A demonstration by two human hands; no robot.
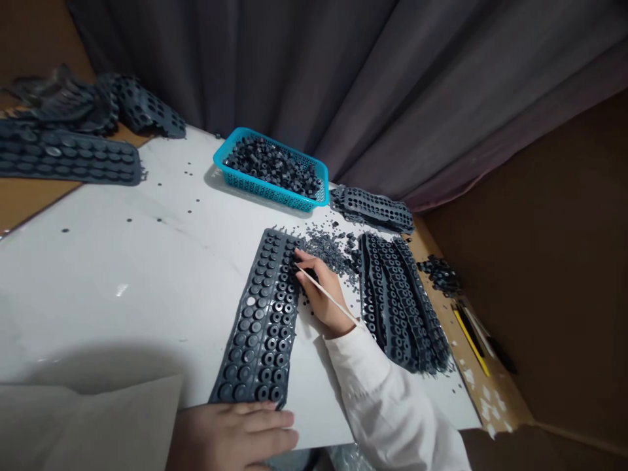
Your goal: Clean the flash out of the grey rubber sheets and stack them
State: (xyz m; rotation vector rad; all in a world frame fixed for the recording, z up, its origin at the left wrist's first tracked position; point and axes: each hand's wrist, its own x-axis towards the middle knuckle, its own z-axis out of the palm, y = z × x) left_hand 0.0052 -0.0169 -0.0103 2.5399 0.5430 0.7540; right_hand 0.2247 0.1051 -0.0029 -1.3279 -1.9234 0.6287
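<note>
A dark rubber sheet with rows of round raised pieces lies on the white table, one white dot among its left rows. Flat at the sheet's near end rests my left hand, fingers extended. My right hand is over the upper right edge of the sheet, its fingers pinched round a thin white stick, whose tip touches the right-hand rows. Beside that hand is a scatter of small dark bits.
A blue basket full of small dark pieces stands behind. Stacked rubber sheets lie right, perforated sheets beyond. More sheets sit far left. A yellow tool lies at the right edge.
</note>
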